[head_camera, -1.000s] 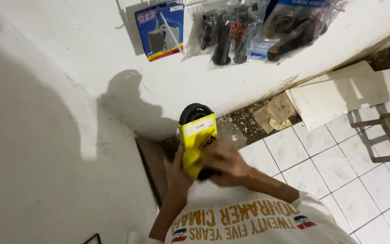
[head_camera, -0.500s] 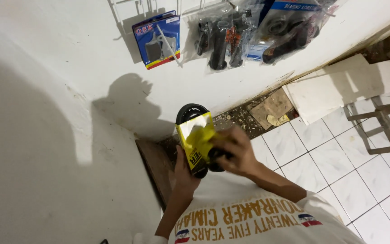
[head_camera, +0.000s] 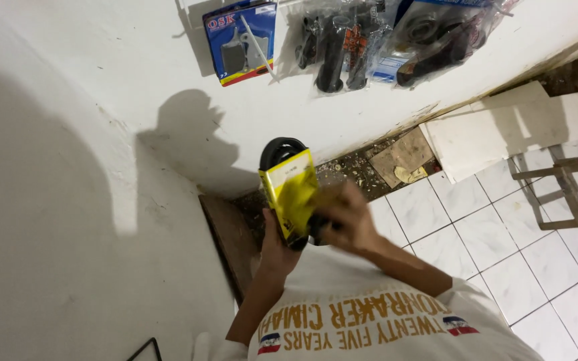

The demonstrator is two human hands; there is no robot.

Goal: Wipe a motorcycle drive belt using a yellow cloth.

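A black rubber belt [head_camera: 281,148] in a yellow cardboard sleeve [head_camera: 290,190] is held upright in front of my chest. My left hand [head_camera: 277,249] grips its lower end from below. My right hand [head_camera: 344,217], blurred by motion, closes on the sleeve's right side near the bottom. The belt's black loop sticks out above the sleeve. Behind it stands a white wall corner.
Packaged parts hang on the white wall: a blue card pack [head_camera: 241,41], black grips in clear bags [head_camera: 340,41] and another bagged part [head_camera: 444,35]. Loose white tiles [head_camera: 516,127] lie on rubble by the wall. A wooden frame [head_camera: 573,190] stands at right on the tiled floor.
The belt in its sleeve has stayed in both hands and tilted slightly. My right hand has shifted on the sleeve, and the view has swung a little.
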